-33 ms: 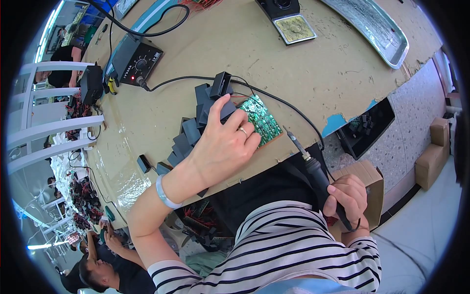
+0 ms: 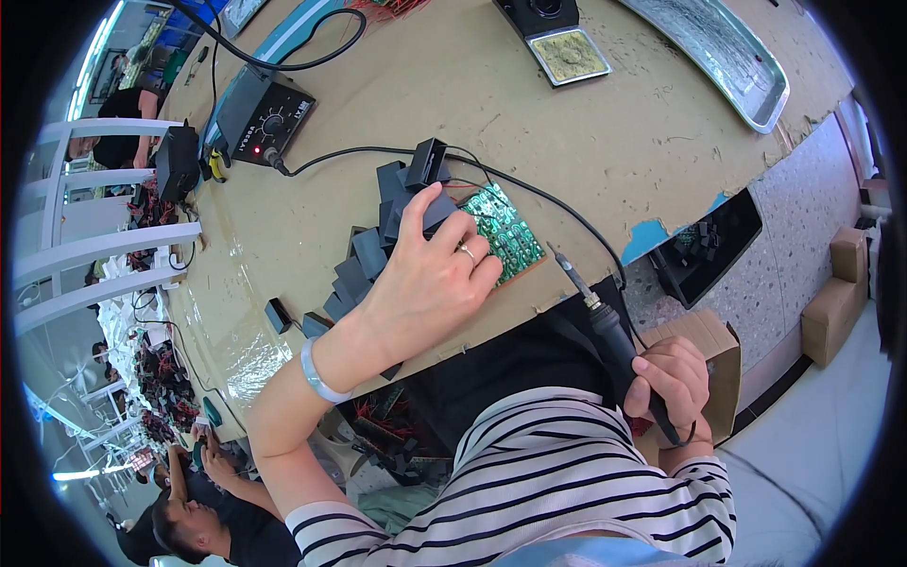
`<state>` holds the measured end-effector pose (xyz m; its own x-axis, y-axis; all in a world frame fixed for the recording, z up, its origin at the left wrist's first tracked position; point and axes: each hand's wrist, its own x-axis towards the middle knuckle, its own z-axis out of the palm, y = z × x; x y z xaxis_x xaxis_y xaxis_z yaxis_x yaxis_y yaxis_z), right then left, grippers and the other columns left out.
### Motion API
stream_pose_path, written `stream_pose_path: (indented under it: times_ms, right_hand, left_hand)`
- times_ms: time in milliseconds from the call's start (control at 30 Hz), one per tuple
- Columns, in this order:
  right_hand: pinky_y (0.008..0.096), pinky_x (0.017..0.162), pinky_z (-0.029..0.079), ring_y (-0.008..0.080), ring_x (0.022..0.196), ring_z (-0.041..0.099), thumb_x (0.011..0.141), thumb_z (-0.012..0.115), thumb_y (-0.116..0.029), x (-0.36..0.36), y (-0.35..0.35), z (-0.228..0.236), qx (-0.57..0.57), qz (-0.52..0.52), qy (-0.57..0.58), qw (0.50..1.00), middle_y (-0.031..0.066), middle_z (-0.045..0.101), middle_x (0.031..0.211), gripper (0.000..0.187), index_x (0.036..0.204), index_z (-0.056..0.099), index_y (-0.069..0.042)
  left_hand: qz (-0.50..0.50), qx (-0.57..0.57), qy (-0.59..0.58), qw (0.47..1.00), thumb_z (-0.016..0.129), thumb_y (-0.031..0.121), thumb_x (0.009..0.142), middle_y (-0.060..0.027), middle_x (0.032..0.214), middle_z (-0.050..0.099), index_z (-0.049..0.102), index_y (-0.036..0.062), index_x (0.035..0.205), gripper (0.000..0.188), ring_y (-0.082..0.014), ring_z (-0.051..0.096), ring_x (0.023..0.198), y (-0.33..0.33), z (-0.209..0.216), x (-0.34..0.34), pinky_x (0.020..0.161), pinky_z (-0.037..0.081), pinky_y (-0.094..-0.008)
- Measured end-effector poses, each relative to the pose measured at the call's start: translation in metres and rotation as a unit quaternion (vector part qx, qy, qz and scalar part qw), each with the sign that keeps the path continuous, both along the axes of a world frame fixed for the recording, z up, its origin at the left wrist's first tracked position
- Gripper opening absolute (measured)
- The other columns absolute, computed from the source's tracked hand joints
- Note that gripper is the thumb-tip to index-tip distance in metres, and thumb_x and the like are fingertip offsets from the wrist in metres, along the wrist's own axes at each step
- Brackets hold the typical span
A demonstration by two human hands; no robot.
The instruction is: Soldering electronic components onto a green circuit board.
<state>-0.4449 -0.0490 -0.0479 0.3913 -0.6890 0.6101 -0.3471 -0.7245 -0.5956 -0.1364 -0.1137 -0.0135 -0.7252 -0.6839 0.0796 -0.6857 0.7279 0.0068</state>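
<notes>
My right hand [image 2: 669, 383] is closed round the dark handle of a soldering iron [image 2: 609, 331]. The iron's metal tip points up and left, short of the green circuit board [image 2: 510, 231]. My left hand [image 2: 439, 269] reaches over a pile of small black plastic cases [image 2: 368, 250], index finger stretched and the other fingers bent. Its index fingertip touches the lower end of an open black plastic case [image 2: 427, 165] at the top of the pile. The thumb is hidden underneath. Thin red and black wires [image 2: 463, 183] run between that case and the board, beside my bent fingers.
A soldering station [image 2: 269, 121] with a lit red lamp stands at far left, its cable crossing the table. Further back are a stand with a yellow sponge tray [image 2: 569, 55] and a metal tray [image 2: 727, 66]. A black bin [image 2: 709, 246] and cardboard box [image 2: 713, 364] lie beyond the table edge.
</notes>
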Motion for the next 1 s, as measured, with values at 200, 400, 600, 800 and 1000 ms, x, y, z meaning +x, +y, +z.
stream_pose_path:
  times_ms: [200, 400, 600, 800, 1000]
  right_hand:
    - [0.0317, 0.054, 0.052, 0.0208, 0.058, 0.062, 0.086, 0.065, 0.000, 0.002, 0.000, 0.004, 0.005, -0.008, 0.006, 1.000, 0.0055, 0.061, 0.072, 0.020, 0.106, 0.063, 0.000]
    - [0.0362, 0.052, 0.048, 0.0242, 0.054, 0.059, 0.093, 0.061, -0.006, 0.002, 0.000, -0.005, 0.013, -0.037, 0.002, 0.999, 0.0107, 0.061, 0.070, 0.012, 0.102, 0.059, 0.002]
    - [0.0405, 0.056, 0.049, 0.0298, 0.060, 0.057, 0.097, 0.057, -0.005, 0.001, -0.002, 0.002, 0.035, -0.041, 0.031, 0.998, 0.0135, 0.057, 0.072, 0.011, 0.106, 0.059, 0.000]
    - [0.0392, 0.053, 0.047, 0.0299, 0.054, 0.055, 0.095, 0.055, 0.000, 0.008, -0.013, -0.007, -0.036, 0.007, -0.012, 0.999, 0.0174, 0.059, 0.069, 0.012, 0.105, 0.059, 0.005]
    - [0.0407, 0.056, 0.048, 0.0303, 0.061, 0.058, 0.095, 0.059, -0.004, 0.006, -0.002, -0.003, -0.010, -0.013, 0.007, 1.000, 0.0145, 0.060, 0.077, 0.013, 0.107, 0.060, 0.003]
  left_hand:
    - [0.040, 0.031, 0.046, 0.998, 0.068, 0.005, 0.077, -0.0044, 0.096, 0.064, 0.068, 0.0091, 0.096, 0.019, -0.0247, 0.060, 0.107, 0.007, 0.005, 0.010, 0.114, 0.034, -0.0578]
    - [0.298, -0.027, 0.135, 0.945, 0.063, -0.005, 0.080, -0.0109, 0.109, 0.066, 0.068, 0.0051, 0.105, 0.027, -0.0310, 0.061, 0.106, 0.051, 0.045, 0.077, 0.107, 0.042, -0.0498]
    - [0.493, 0.007, 0.161, 0.855, 0.066, -0.003, 0.084, -0.0166, 0.122, 0.064, 0.068, 0.0036, 0.113, 0.029, -0.0337, 0.060, 0.117, 0.157, 0.028, 0.162, 0.103, 0.044, -0.0412]
    - [0.517, 0.045, 0.171, 0.837, 0.082, 0.006, 0.077, -0.0137, 0.120, 0.065, 0.070, 0.0036, 0.111, 0.036, -0.0307, 0.061, 0.111, 0.200, 0.001, 0.149, 0.096, 0.048, -0.0388]
    - [0.554, 0.072, 0.268, 0.785, 0.076, 0.001, 0.085, -0.0102, 0.089, 0.069, 0.067, 0.0010, 0.101, 0.018, -0.0205, 0.066, 0.081, 0.199, -0.037, 0.132, 0.076, 0.051, -0.0311]
